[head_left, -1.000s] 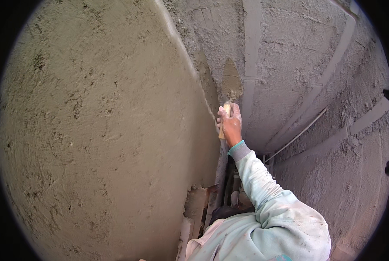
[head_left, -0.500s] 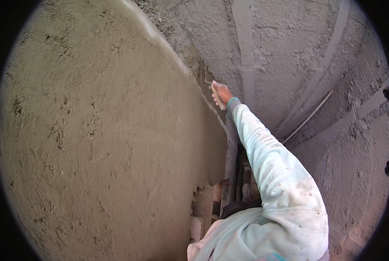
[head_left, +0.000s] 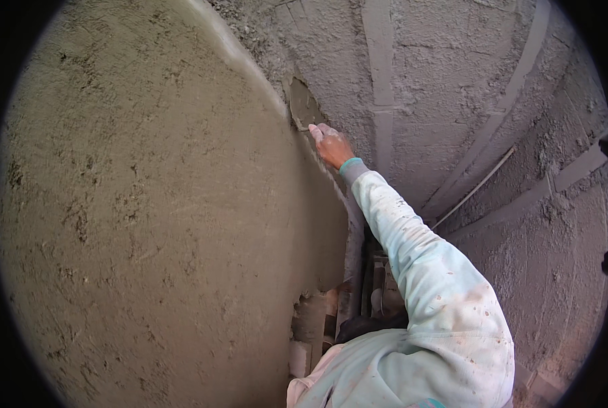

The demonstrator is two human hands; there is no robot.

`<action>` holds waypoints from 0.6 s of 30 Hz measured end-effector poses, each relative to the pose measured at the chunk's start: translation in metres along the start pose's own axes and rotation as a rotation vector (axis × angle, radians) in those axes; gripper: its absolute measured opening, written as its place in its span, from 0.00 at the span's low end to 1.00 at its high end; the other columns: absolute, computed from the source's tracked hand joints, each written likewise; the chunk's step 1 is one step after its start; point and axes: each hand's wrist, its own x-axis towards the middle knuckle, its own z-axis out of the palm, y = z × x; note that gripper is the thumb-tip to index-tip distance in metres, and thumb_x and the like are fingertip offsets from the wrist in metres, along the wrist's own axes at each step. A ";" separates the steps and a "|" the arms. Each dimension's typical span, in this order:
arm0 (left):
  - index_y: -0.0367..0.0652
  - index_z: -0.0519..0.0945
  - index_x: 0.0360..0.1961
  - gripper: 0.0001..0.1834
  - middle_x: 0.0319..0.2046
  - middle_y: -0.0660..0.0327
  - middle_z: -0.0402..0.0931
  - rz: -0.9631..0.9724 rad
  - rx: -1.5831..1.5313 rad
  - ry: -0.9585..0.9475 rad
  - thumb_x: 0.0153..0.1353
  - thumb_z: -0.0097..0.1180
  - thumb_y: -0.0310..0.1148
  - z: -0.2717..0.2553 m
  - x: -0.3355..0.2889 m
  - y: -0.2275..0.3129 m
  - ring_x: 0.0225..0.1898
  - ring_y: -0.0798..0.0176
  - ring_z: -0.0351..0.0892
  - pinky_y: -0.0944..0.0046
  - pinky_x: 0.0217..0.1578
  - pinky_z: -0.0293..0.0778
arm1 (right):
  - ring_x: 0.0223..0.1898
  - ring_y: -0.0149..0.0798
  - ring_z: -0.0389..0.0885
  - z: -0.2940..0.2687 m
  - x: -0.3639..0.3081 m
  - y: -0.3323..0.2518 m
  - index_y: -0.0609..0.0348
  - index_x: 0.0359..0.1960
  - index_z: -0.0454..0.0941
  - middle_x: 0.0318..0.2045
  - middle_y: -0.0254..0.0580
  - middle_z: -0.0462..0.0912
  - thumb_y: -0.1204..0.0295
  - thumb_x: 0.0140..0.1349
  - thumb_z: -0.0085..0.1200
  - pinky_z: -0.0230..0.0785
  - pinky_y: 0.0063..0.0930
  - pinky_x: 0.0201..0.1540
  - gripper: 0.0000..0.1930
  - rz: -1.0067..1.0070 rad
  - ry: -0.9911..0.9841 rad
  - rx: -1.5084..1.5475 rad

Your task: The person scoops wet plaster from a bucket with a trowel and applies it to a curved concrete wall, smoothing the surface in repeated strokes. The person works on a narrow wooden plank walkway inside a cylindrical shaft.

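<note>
My right hand [head_left: 332, 145] is closed around a trowel [head_left: 304, 110], up by the corner where two walls meet. Its handle is hidden in my fist; the blade looks coated in grey mortar and lies against the rough strip at the corner. Just left of the hand runs the edge of a wall of wet brown-grey plaster [head_left: 181, 204], smoothed in places and pitted in others. My right arm, in a pale, spattered sleeve [head_left: 447, 265], reaches up from the lower right. My left hand does not show.
On the right stands a rough grey wall [head_left: 447, 81] with smoother vertical bands [head_left: 383, 136]. A thin pale rod [head_left: 477, 185] slants along it. Below the plaster's ragged lower edge, bare blocks [head_left: 307, 330] show beside a narrow dark gap.
My right hand has moved slightly left, and the wrist has turned so the back of the hand shows. The trowel's pale handle, visible before, is now covered, while its blade shows more.
</note>
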 end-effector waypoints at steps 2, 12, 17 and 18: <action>0.42 0.67 0.74 0.42 0.77 0.52 0.60 0.005 0.031 -0.038 0.64 0.56 0.56 -0.001 -0.005 -0.004 0.80 0.33 0.43 0.28 0.75 0.31 | 0.39 0.72 0.81 0.013 -0.012 -0.010 0.61 0.46 0.75 0.36 0.64 0.84 0.56 0.79 0.41 0.74 0.61 0.50 0.19 -0.078 0.112 -0.152; 0.43 0.68 0.74 0.43 0.76 0.52 0.61 0.010 0.017 -0.017 0.63 0.57 0.56 0.001 -0.004 -0.003 0.80 0.33 0.44 0.27 0.75 0.31 | 0.27 0.45 0.82 -0.065 -0.107 -0.040 0.60 0.52 0.79 0.26 0.46 0.82 0.52 0.76 0.50 0.75 0.43 0.35 0.22 0.075 -0.185 0.175; 0.40 0.70 0.72 0.42 0.75 0.49 0.62 0.007 0.003 0.034 0.65 0.57 0.57 0.004 0.003 0.000 0.80 0.35 0.45 0.29 0.76 0.29 | 0.19 0.27 0.70 -0.109 -0.189 -0.041 0.60 0.47 0.80 0.22 0.33 0.76 0.52 0.73 0.56 0.64 0.26 0.23 0.21 0.594 -0.272 0.531; 0.40 0.69 0.72 0.42 0.75 0.49 0.62 0.099 0.083 0.012 0.65 0.57 0.57 0.003 0.004 -0.004 0.80 0.35 0.45 0.29 0.76 0.29 | 0.19 0.27 0.69 -0.114 -0.209 -0.034 0.60 0.47 0.80 0.21 0.33 0.76 0.53 0.73 0.57 0.63 0.26 0.22 0.20 0.598 -0.255 0.522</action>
